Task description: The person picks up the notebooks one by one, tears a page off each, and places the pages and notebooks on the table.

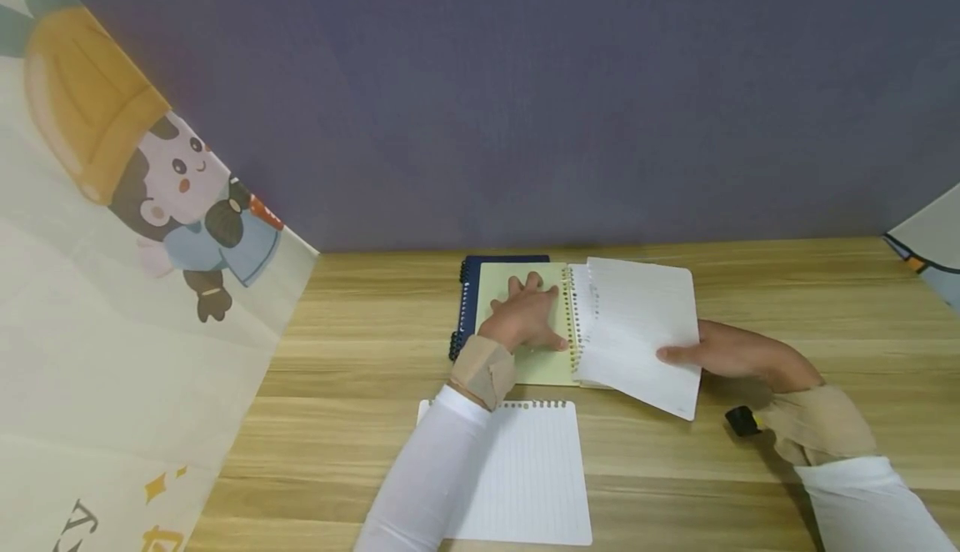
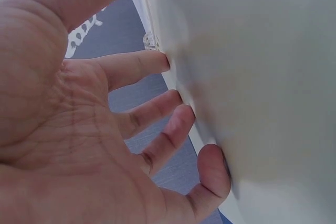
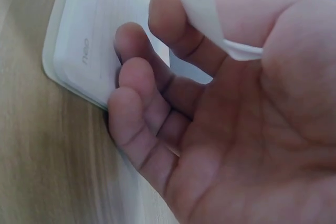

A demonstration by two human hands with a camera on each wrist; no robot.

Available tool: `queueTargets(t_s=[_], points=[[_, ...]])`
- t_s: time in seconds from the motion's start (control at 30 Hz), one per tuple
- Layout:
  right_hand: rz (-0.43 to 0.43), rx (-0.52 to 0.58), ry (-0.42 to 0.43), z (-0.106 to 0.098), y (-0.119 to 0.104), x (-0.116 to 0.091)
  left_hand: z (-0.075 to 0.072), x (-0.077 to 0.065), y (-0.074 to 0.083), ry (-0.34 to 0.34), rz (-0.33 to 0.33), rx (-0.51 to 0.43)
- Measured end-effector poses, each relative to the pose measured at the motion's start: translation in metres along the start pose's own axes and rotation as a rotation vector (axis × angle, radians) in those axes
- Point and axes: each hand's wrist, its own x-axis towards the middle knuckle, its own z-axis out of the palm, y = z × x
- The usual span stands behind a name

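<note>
A spiral notebook point(image 1: 532, 368) lies spread on the table, its pale green cover on the left and white pages on the right. My left hand point(image 1: 525, 318) presses on that cover with fingers spread; in the left wrist view the fingertips point(image 2: 212, 163) touch its surface. Between thumb and fingers my right hand point(image 1: 731, 348) pinches the edge of a white paper sheet point(image 1: 637, 318). This sheet is lifted and slanted, its hole-edged left side standing off the coil near the top. The right wrist view shows the sheet's corner point(image 3: 197, 9) under the thumb, above the remaining pages point(image 3: 84, 40).
A dark blue notebook point(image 1: 471, 302) with black coils lies partly under the pale green cover. Nearer the front, a loose lined sheet point(image 1: 525, 477) with a ragged punched edge lies partly below the left forearm. A dark grey partition point(image 1: 570, 102) rises behind the wooden table point(image 1: 337, 419).
</note>
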Motion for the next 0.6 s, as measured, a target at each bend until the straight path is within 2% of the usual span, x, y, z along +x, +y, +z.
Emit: queueTargets(t_s=[0.23, 0.47, 0.6], points=[[0.004, 0.025, -0.009, 0.003, 0.001, -0.006, 0.002, -0.003, 0.000, 0.000, 0.009, 0.003], [0.068, 0.034, 0.030, 0.004, 0.010, -0.011, 0.003, -0.006, -0.001, -0.002, 0.018, -0.002], [0.077, 0.045, 0.022, 0.005, 0.012, -0.012, 0.004, -0.007, -0.002, -0.001, 0.025, -0.008]])
